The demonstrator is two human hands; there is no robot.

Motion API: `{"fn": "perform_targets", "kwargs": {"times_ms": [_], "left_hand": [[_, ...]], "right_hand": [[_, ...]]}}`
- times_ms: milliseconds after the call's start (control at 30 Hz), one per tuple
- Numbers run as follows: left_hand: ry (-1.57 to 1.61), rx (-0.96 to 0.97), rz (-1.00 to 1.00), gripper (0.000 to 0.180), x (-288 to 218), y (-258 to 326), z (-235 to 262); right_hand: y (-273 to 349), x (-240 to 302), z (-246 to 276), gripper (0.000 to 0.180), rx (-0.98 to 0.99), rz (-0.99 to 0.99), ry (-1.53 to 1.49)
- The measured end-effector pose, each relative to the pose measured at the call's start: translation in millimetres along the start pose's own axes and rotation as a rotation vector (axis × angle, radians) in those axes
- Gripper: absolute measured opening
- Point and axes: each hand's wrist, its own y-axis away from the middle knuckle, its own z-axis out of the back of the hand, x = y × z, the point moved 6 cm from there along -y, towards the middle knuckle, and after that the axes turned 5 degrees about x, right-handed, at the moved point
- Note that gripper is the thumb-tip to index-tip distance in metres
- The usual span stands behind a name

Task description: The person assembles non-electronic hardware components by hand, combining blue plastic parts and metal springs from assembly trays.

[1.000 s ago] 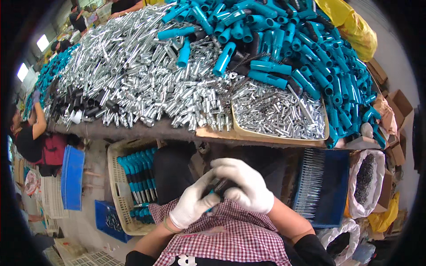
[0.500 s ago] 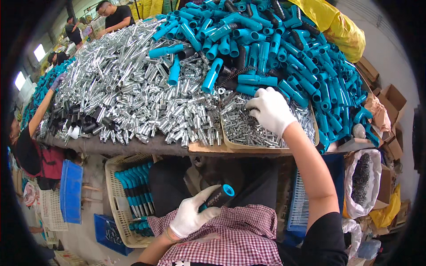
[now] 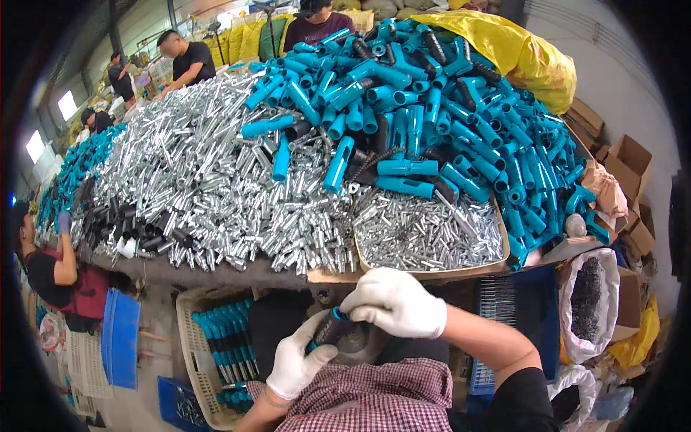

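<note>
My left hand (image 3: 294,366), in a white glove, is closed round a black and teal tubular handle (image 3: 331,328) above my lap. The handle is tilted, its teal-rimmed open end facing up toward the table. At that end my right hand (image 3: 398,302), also white-gloved, has its fingers pinched together. Whatever those fingers hold is hidden. Just beyond my right hand, a shallow cream tray (image 3: 432,273) of small metal pins sits at the table's edge.
Silver metal rods and sleeves (image 3: 216,173) are heaped left of the tray, teal handle shells (image 3: 461,108) behind and right. Below stands a cream basket (image 3: 188,338) of teal-black assemblies. Blue crates (image 3: 119,338) and a white sack (image 3: 590,306) flank me. Several co-workers (image 3: 191,61) surround the table.
My right hand has come back from the tray of small pins to the open end of the handle. My left hand still holds the handle, now turned more upright.
</note>
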Motion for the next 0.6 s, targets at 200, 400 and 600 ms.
{"fn": "perform_targets", "kwargs": {"times_ms": [200, 400, 600], "left_hand": [[-0.459, -0.051, -0.223, 0.066, -17.2, -5.7, 13.8], [-0.427, -0.078, -0.282, 0.068, -21.7, -9.5, 14.4], [-0.208, -0.235, -0.247, 0.076, -13.0, -13.0, 33.4]], "right_hand": [[-0.3, 7.2, -23.8, 0.016, -0.038, -0.159, 0.153], [-25.4, 2.4, -22.0, 0.023, 0.061, -0.160, 0.040], [-135.1, -58.5, 96.6, 0.031, -0.109, 0.128, 0.598]]}}
